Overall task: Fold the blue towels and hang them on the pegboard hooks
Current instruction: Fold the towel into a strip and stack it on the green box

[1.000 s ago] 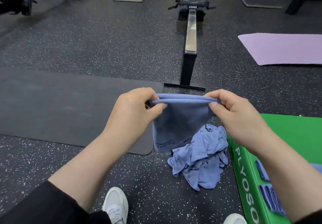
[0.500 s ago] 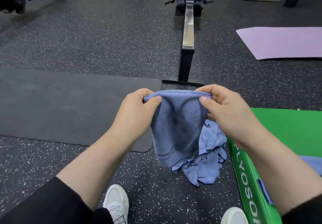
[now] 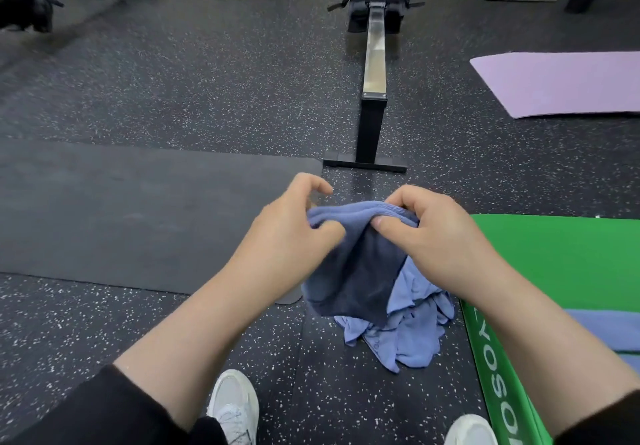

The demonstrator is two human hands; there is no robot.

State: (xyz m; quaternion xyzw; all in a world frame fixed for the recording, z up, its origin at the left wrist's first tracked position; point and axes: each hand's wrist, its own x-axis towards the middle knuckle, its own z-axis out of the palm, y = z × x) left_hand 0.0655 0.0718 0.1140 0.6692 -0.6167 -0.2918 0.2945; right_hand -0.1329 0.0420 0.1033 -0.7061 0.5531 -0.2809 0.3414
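Above the pile of blue towels, both hands are pinching one folded towel: right hand gripping its top edge, left hand seemingly gripping alongside, cloth hanging downward.

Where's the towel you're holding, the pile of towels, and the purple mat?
held towel (image 3: pixel 360 271), head view, its hanging front face
towel pile (image 3: pixel 412 334), head view, crumpled middle
purple mat (image 3: pixel 568 81), head view, flat top
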